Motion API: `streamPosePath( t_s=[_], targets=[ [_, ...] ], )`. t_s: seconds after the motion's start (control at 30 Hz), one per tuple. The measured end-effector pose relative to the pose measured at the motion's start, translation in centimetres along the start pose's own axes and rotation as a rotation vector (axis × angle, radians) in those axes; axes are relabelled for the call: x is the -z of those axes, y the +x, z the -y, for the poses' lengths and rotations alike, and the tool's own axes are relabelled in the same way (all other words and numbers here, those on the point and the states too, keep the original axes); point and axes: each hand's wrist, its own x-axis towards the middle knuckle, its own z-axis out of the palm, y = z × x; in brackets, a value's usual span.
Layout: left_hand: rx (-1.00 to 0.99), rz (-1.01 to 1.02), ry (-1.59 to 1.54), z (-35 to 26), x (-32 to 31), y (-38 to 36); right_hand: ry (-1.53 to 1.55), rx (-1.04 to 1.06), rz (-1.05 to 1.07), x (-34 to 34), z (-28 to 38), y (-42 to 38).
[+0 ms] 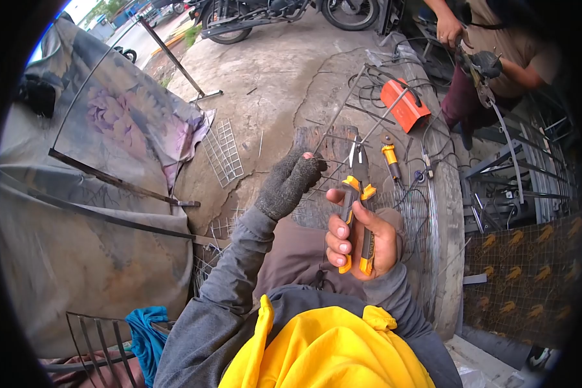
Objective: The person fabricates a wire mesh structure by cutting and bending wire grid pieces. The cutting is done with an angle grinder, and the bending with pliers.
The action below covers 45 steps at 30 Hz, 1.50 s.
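Note:
My right hand (366,242) is bare and wrapped around a pair of pliers (368,252) with yellow and black handles. The plier jaws point away from me, beside the thin bars of a metal rod frame (342,111). My left hand (290,183) wears a dark grey knit glove with a thumb tip showing through. Its fingers are closed on the near end of that frame; the exact grip is partly hidden by the glove. Under the frame lies a worn wooden board (307,137).
A yellow and black angle grinder (390,160) lies to the right, near an orange machine (404,105) with cables. Wire mesh (224,152) lies left on the concrete. Another person (498,61) works at the upper right. Motorcycles (265,16) stand at the back. A draped sheet (103,123) hangs left.

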Motion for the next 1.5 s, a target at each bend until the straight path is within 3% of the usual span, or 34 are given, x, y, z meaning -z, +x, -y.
streamPosePath(
  t_s=[0.1, 0.17, 0.2, 0.3, 0.37, 0.4, 0.47, 0.5, 0.57, 0.7, 0.8, 0.87, 0.93, 1.2, 1.3, 1.4, 1.47, 1.5],
  targets=[
    [-0.011, -0.037, 0.047, 0.4, -0.6, 0.3, 0.06, 0.03, 0.074, 0.5, 0.1, 0.0],
    [-0.109, -0.12, 0.189, 0.0, -1.0, 0.3, -0.109, 0.021, -0.061, -1.1, 0.0, -0.2],
    [-0.109, -0.12, 0.189, 0.1, -1.2, 0.3, -0.115, -0.002, 0.058, -0.5, 0.0, 0.1],
    [-0.001, -0.176, 0.061, 0.8, -1.6, 0.4, -0.116, -0.038, 0.096, -0.3, -0.4, 0.2],
    [-0.186, -0.169, 0.136, 1.7, -1.5, 0.3, -0.071, -0.07, 0.118, -0.7, -0.5, 0.0],
    [-0.185, -0.17, 0.137, 1.0, -1.6, 0.3, -0.072, -0.072, 0.116, -0.9, -0.7, -0.1],
    [0.094, -0.211, -0.037, -0.5, -1.9, 0.1, -0.071, -0.074, 0.114, -1.2, -0.8, -0.1],
    [0.094, -0.21, -0.037, 0.0, -1.9, 0.1, -0.084, -0.077, 0.097, -1.3, -0.9, -0.1],
    [-0.11, -0.235, 0.076, 1.4, -1.8, 0.1, -0.096, -0.077, 0.079, -1.1, -0.9, -0.1],
    [-0.109, -0.219, 0.052, 1.4, -1.7, -0.3, -0.192, -0.067, 0.041, -0.8, -0.8, -0.2],
    [-0.235, -0.2, 0.22, 1.6, -1.1, -0.7, -0.402, -0.002, -0.059, -1.5, -0.8, -0.5],
    [0.094, -0.097, 0.124, 1.4, -0.4, -0.7, -0.543, 0.046, -0.133, -1.5, -0.8, -0.5],
    [0.046, -0.119, 0.126, 1.4, -0.8, -0.9, -0.793, 0.074, -0.261, -1.0, -0.7, -0.6],
    [-0.008, -0.127, -0.033, 0.6, -2.2, -1.3, -1.047, 0.238, -0.411, -0.2, -1.5, 0.2],
    [0.113, -0.134, -0.176, 0.7, -2.2, -1.4, -1.09, 0.26, -0.439, -0.3, -1.5, 0.3],
    [0.066, -0.098, -0.069, 1.5, -2.0, -1.2, -1.128, 0.256, -0.452, -0.6, -1.2, 0.2],
    [-0.218, -0.067, 0.158, 2.6, -1.7, -1.1, -1.144, 0.247, -0.459, -0.5, -1.1, 0.3],
    [-0.218, -0.068, 0.158, 2.2, -1.7, -1.1, -1.128, 0.249, -0.452, -0.1, -1.1, 0.4]
  ],
)
